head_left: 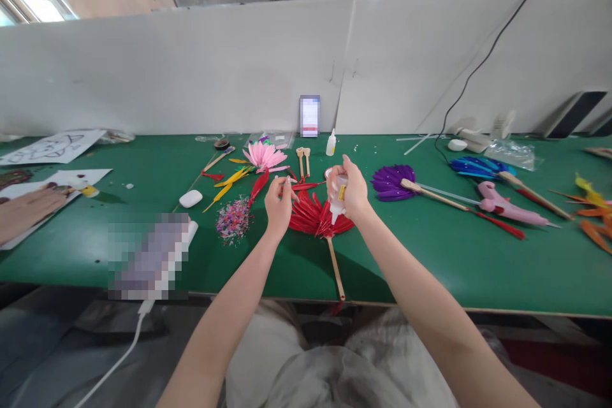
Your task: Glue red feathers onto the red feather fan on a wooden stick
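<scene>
A red feather fan [313, 213] lies on the green table [411, 268], its wooden handle pointing toward the front edge. Over the fan's right side, my right hand [352, 188] is wrapped round a small clear glue bottle [340, 196] with a yellow label, its nozzle tipped down toward the feathers. My left hand [280, 204] is at the fan's left edge, thumb and fingertips pinched together; anything between them is too small to make out. Just left of that hand is a pile of colourful bits [233, 222].
Pink feathers [265, 156], a second bottle [331, 143] and a propped phone [310, 116] stand behind. Purple [393, 182] and blue [480, 167] fans and a pink glue gun [511, 207] lie right. At left are a blurred device [153, 258] and another person's hand [36, 204].
</scene>
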### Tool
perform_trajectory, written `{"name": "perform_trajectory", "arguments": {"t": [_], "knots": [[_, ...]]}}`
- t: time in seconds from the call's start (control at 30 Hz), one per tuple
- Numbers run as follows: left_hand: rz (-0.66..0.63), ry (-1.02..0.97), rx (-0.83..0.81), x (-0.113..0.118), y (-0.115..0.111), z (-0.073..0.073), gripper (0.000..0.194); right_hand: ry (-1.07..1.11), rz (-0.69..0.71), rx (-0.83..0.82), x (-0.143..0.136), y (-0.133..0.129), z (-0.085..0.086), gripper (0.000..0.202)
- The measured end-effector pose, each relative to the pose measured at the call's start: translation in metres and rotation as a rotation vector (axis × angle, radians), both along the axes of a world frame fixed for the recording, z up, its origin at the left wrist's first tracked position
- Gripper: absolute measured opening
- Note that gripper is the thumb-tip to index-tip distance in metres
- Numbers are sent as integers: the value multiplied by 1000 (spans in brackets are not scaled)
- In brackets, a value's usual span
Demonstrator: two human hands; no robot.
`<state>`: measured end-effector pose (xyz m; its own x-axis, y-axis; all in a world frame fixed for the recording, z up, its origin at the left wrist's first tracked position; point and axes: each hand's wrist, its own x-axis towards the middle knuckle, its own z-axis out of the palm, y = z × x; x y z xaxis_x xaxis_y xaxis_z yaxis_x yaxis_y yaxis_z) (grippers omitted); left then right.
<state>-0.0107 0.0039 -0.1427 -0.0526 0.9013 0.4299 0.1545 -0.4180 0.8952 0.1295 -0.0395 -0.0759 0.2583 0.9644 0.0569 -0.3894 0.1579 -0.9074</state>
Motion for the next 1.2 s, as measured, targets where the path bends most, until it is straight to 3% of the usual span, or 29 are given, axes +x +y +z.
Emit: {"name": "perform_trajectory", "arguments": {"t": [0.2, 0.53, 0.7, 0.9, 1.2], "knots": [[-5, 95, 72, 1, -4, 1, 19, 38, -9, -9, 3, 9, -7, 58], [-152, 477, 227, 5, -5, -5, 6, 174, -143, 61, 19, 15, -21, 51], [-177, 617, 191, 7, -3, -9, 4, 254, -237, 87, 25, 18, -30, 50], [-175, 749, 105, 19, -3, -1, 9, 369, -276, 111, 36, 19, -35, 49], [-377, 954, -36, 31, 26, 11, 19, 494, -235, 121, 59, 11, -34, 54]]}}
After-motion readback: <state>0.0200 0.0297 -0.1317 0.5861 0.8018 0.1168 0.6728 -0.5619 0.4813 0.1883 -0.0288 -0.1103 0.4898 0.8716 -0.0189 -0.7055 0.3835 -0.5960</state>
